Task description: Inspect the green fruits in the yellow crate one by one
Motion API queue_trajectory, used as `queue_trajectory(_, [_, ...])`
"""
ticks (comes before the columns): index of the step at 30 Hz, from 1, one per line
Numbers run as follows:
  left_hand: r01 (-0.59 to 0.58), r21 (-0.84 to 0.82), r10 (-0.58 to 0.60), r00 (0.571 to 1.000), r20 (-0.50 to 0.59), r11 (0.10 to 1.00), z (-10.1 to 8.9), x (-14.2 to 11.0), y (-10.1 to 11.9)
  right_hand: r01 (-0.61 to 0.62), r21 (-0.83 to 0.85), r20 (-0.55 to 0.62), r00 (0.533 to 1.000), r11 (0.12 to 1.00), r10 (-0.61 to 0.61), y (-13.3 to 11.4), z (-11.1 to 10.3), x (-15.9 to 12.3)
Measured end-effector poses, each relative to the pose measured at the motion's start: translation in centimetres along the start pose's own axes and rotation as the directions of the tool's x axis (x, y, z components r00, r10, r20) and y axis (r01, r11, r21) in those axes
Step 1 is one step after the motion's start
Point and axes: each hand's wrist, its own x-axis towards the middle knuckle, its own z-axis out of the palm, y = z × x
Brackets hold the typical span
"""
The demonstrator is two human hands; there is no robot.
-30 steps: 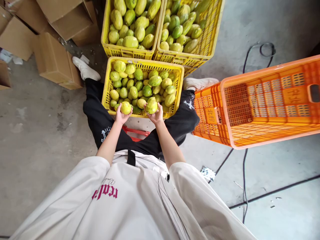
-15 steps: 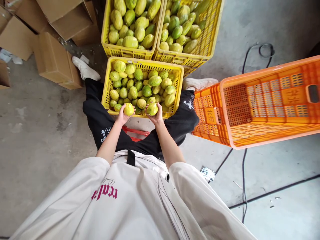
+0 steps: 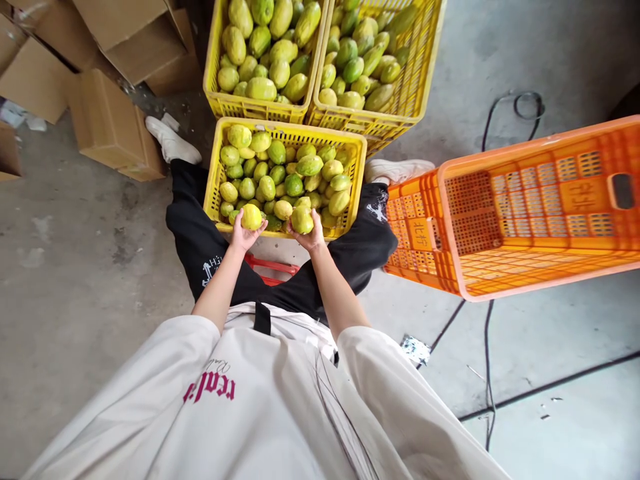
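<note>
A yellow crate (image 3: 214, 170) full of green-yellow papayas stands on the floor between my legs. My left hand (image 3: 242, 235) is closed round a yellow papaya (image 3: 251, 216) at the crate's near edge. Just to its right, my right hand (image 3: 313, 236) grips a greener papaya (image 3: 302, 219) over the same edge. Both fruits are held up above the pile in the crate.
Two more yellow crates (image 3: 260, 107) of papayas stand behind the first. An empty orange crate (image 3: 530, 207) lies tilted on the right. Cardboard boxes (image 3: 107, 120) are stacked at the left, and a black cable (image 3: 487, 347) runs across the concrete floor. A red stool edge (image 3: 270, 267) shows under me.
Both hands keep their papayas and have barely shifted; the left fruit has turned a little in the fingers. The view has dropped slightly.
</note>
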Motion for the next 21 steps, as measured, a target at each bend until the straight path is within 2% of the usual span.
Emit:
queue_trajectory(4, [0.001, 0.042, -0.004, 0.997, 0.071, 0.999, -0.1, -0.2, 0.0, 0.009, 0.001, -0.028, 1.0, 1.0, -0.009, 0.1, -0.2, 0.1])
queue_trajectory(7, [0.046, 0.137, -0.062, 0.991, 0.118, 0.99, -0.1, -0.4, -0.1, -0.021, -0.02, -0.014, 1.0, 1.0, 0.021, 0.1, -0.1, 0.1])
queue_trajectory(12, [0.061, 0.263, -0.084, 0.993, 0.077, 0.963, 0.1, -0.2, -0.4, -0.027, 0.01, -0.02, 0.999, 1.0, 0.027, -0.3, 0.7, -0.5])
queue_trajectory(18, [0.031, 0.168, -0.049, 0.993, 0.107, 0.985, 0.1, -0.3, -0.3, -0.015, 0.082, -0.009, 1.0, 0.996, 0.016, -0.4, 1.0, -0.9])
queue_trajectory(21, [0.029, 0.143, -0.04, 0.996, 0.077, 0.989, 0.0, -0.3, -0.2, -0.008, 0.061, 0.022, 1.0, 0.998, 0.007, -0.3, 0.9, -0.8])
